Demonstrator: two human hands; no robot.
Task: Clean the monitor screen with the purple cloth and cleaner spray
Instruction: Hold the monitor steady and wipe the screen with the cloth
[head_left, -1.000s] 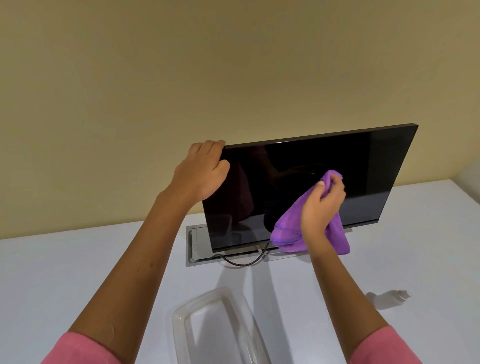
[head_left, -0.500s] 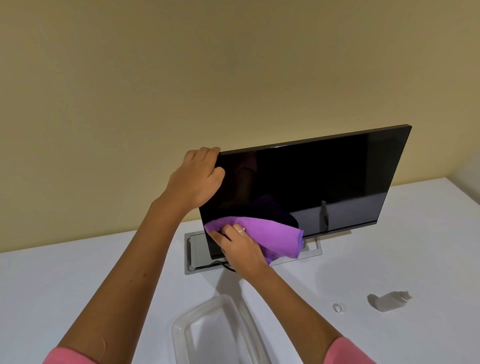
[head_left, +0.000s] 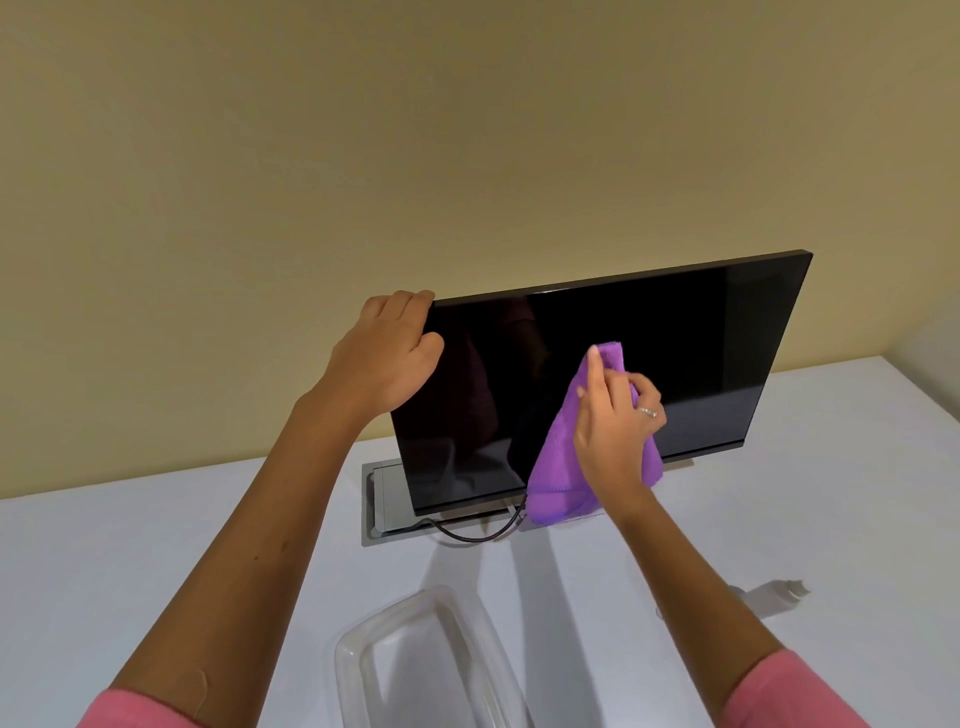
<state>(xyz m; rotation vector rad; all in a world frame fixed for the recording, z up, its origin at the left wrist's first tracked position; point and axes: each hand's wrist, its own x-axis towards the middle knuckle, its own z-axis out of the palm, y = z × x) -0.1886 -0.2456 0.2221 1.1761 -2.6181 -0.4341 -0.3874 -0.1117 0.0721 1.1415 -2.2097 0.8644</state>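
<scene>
A flat black monitor with a dark, glossy screen (head_left: 649, 364) stands tilted back near the far edge of the white worktop (head_left: 156, 571), in front of a beige wall (head_left: 363, 156). The left hand (head_left: 387, 353) grasps the monitor's upper left corner, fingers curled over the top edge and thumb on the front. The right hand (head_left: 615, 421), with a ring on one finger, is clenched on a soft purple cloth (head_left: 563, 467) and presses it against the lower middle of the screen; the cloth's top pokes above the fingertips and its loose end hangs down past the bottom bezel. A black cable (head_left: 472, 536) loops out from under the monitor beside a grey rectangular base plate (head_left: 376, 499). A clear plastic rectangular tray (head_left: 363, 649) sits at the near edge of the worktop, between the forearms. A small translucent spray bottle (head_left: 774, 597) lies on its side towards the right edge, well apart from the monitor. Pink sleeves (head_left: 789, 691) cover both upper arms.
</scene>
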